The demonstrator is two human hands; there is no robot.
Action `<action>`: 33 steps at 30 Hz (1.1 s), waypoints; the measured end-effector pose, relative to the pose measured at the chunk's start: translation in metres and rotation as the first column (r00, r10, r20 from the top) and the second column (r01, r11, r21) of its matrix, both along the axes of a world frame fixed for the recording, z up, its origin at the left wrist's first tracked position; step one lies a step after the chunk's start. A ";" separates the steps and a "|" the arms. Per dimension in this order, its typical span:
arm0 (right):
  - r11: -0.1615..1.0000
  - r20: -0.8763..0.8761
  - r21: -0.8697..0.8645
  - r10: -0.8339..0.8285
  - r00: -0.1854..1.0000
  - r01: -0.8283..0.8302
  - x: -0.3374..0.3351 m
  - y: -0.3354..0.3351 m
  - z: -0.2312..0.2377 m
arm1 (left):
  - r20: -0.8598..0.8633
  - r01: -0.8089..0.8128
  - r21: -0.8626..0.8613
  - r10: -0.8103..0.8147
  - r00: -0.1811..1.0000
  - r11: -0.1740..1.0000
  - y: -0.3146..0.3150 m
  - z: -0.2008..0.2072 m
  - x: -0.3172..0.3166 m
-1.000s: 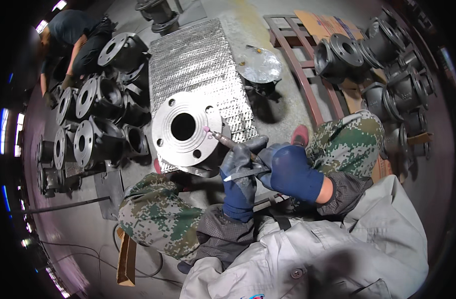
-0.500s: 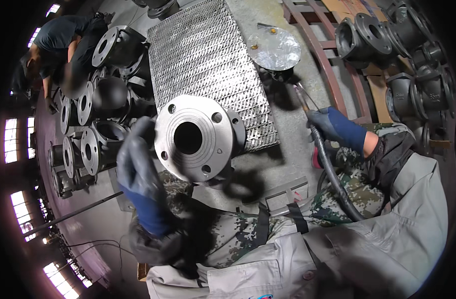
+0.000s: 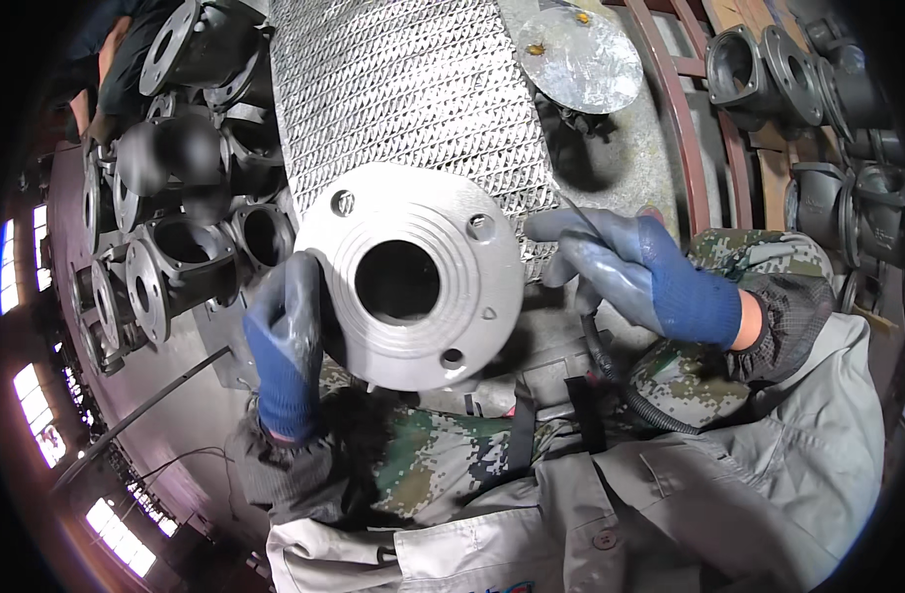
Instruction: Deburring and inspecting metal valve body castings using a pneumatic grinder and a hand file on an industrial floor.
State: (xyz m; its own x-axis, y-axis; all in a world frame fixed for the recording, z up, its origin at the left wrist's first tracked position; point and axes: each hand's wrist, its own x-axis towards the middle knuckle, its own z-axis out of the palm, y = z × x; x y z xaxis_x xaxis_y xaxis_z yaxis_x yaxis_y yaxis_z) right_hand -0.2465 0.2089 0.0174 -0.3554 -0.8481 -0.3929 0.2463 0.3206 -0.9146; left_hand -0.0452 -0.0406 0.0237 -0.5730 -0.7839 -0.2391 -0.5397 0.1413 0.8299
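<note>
A pale machined flange point(image 3: 482, 277) with a round bore and several bolt holes faces up in front of me, part of a flanged metal casting whose body is mostly hidden below. My left hand point(image 3: 287, 326), in a blue and grey coated glove, grips its left rim with the fingers pressed together. Beside the right rim, my gloved right hand point(image 3: 635, 267) is closed, fingertips pointing left. A thin rod point(image 3: 576, 210) shows above it, and a black hose point(image 3: 596, 348) runs up beneath it. The hand tool between them is mostly covered by the glove.
Ahead lies a metal mesh-topped bench point(image 3: 403, 99), with a round metal plate point(image 3: 581, 59) on a stand at its right. Dark flanged castings point(image 3: 191, 262) are stacked at left, more castings point(image 3: 739, 74) at right beyond a reddish rack point(image 3: 675, 109). Another person point(image 3: 131, 59) bends at upper left.
The flange now appears larger and tilted differently. My right hand has swung left with the hosed tool, close to the rim. The left hand stays at the left rim; the view has shifted.
</note>
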 end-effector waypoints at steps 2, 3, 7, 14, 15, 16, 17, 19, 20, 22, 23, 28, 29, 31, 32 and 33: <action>0.999 0.136 0.049 -0.002 0.991 -0.004 0.002 0.000 0.006 | 0.090 0.007 0.062 -0.013 0.996 0.998 0.016 0.019 -0.001; 0.993 0.097 0.113 0.005 0.995 -0.016 0.003 -0.002 0.008 | 0.117 -0.031 0.083 0.022 0.993 0.996 0.030 0.037 -0.008; 0.952 -0.132 0.295 -0.042 0.990 0.079 0.003 0.001 0.001 | -0.220 0.185 -0.066 -0.195 0.956 0.980 0.062 0.038 -0.007; 0.951 -0.237 0.214 -0.170 0.956 0.222 -0.007 0.014 -0.030 | -0.143 0.377 0.045 -0.368 0.919 0.925 0.084 0.060 -0.028; 0.965 -0.306 0.105 -0.200 0.931 0.242 -0.007 0.012 -0.032 | -0.115 0.414 -0.047 -0.417 0.902 0.909 0.086 0.058 -0.029; 0.964 -0.310 0.106 -0.202 0.929 0.245 -0.009 0.010 -0.031 | -0.081 0.451 -0.139 -0.464 0.882 0.882 0.089 0.056 -0.030; 0.959 -0.221 0.113 -0.230 0.948 0.259 -0.011 0.006 -0.032 | 0.051 0.544 -0.321 -0.559 0.828 0.775 0.086 0.048 -0.025; 0.947 -0.041 0.138 -0.287 0.957 0.290 -0.010 0.001 -0.032 | 0.024 0.469 -0.490 -0.526 0.850 0.735 0.083 -0.007 0.003; 0.954 -0.076 0.132 -0.261 0.962 0.270 -0.010 0.000 -0.032 | -0.011 0.366 -0.650 -0.490 0.871 0.666 0.083 -0.036 0.017; 0.966 -0.151 0.132 -0.202 0.968 0.222 -0.014 0.001 -0.032 | -0.061 0.246 -0.786 -0.467 0.882 0.568 0.085 -0.035 0.013; 0.949 -0.161 0.058 -0.297 0.941 0.309 -0.013 0.003 -0.029 | -0.120 0.257 -0.561 -0.384 0.915 0.787 0.085 -0.001 -0.005; 0.966 -0.370 0.013 -0.234 0.899 0.257 -0.008 -0.003 -0.001 | -0.094 0.051 0.030 -0.048 0.994 0.998 0.082 0.030 -0.007; 0.977 -0.386 -0.061 -0.213 0.898 0.205 -0.010 0.000 -0.001 | 0.042 0.095 0.035 -0.097 0.994 0.995 0.082 0.037 -0.008; 0.992 -0.284 -0.051 -0.125 0.951 0.115 -0.007 -0.003 0.024 | 0.008 0.030 0.084 -0.031 0.999 0.996 0.081 0.023 0.003; 0.997 -0.200 -0.052 -0.060 0.978 0.050 -0.006 -0.003 0.031 | 0.004 -0.037 0.178 0.037 0.999 0.983 0.080 0.014 0.011; 0.991 -0.373 -0.119 -0.097 0.923 0.056 -0.002 -0.004 0.023 | -0.056 -0.034 0.220 0.047 0.997 0.975 0.083 0.008 0.012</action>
State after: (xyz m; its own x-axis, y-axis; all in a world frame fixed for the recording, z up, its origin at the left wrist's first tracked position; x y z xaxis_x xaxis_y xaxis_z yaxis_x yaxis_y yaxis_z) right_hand -0.2484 0.2051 0.0404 -0.5252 -0.8412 -0.1284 -0.1034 0.2129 -0.9716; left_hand -0.0337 0.0421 0.0321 -0.5604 -0.7395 -0.3730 -0.4887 -0.0683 0.8698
